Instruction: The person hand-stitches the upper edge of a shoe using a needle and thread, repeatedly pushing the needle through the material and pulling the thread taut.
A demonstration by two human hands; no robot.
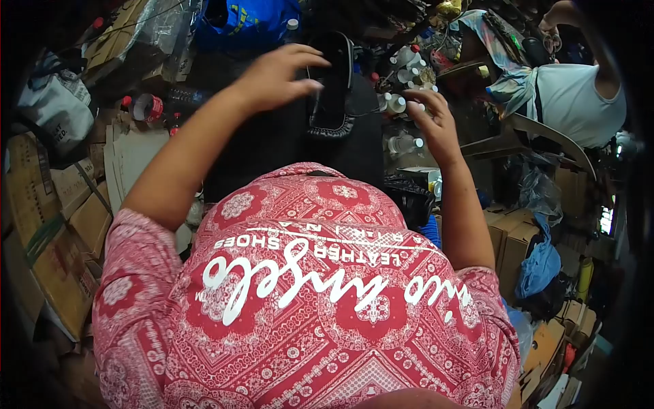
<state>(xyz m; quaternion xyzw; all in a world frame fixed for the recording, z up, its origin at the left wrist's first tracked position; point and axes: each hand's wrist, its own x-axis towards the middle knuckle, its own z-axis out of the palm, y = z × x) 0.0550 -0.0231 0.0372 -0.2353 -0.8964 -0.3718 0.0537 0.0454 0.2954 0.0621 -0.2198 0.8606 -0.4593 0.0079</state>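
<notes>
A black shoe (349, 75) with a gathered, stitched-looking toe edge rests on the dark surface in front of me, its toe end towards me. My left hand (276, 76) reaches over the shoe's left side, with thumb and fingers apart and nothing visible between them. My right hand (434, 123) is raised to the right of the shoe, apart from it, in front of several small bottles. Its fingers are curved, with a gap between thumb and forefinger. A thin dark line seems to run from the shoe's right side towards that hand; where it ends is unclear.
Clear bottles with white caps (405, 144) stand close to the right. To the left lie a red-labelled bottle (148, 108) and cardboard (65, 184). A blue bag (248, 24) sits ahead. At right, a person in a white shirt (569, 102) is near a chair (524, 133).
</notes>
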